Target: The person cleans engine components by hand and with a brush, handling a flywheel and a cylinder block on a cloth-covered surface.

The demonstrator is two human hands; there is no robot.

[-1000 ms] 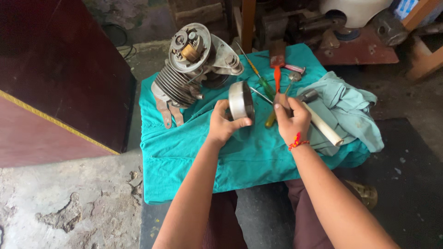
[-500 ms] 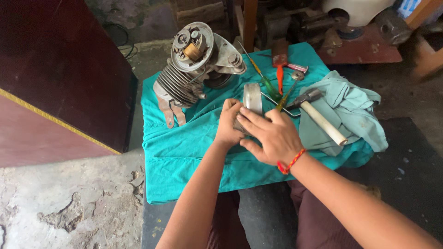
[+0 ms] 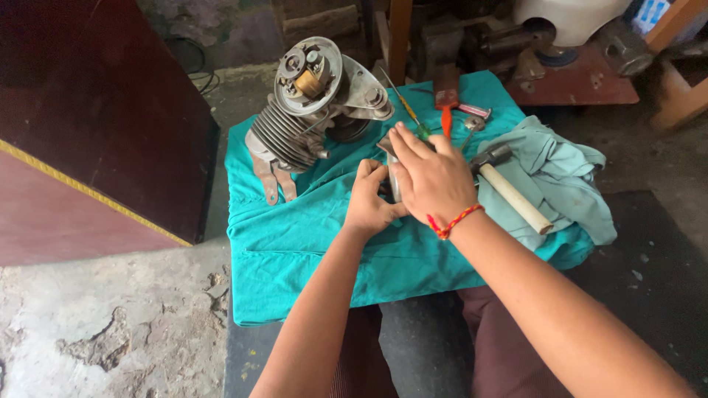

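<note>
Got both hands on this round metal part (image 3: 392,175), standing on edge on the teal cloth (image 3: 310,243) in the middle of the tabletop, just in front of the finned engine cylinder (image 3: 287,136). My left hand (image 3: 371,200) pinches it from the near left side, and my right hand (image 3: 430,177) is draped over the top with fingers curled around it, so both grips are closed on the part. Its flat faces point left and right, edge toward me. Hammer (image 3: 509,191) lies just right of my right hand, screwdrivers (image 3: 420,121) beyond. Compared with a second ago, the right hand has swung off the tools and onto the part, which is mostly covered now.
</note>
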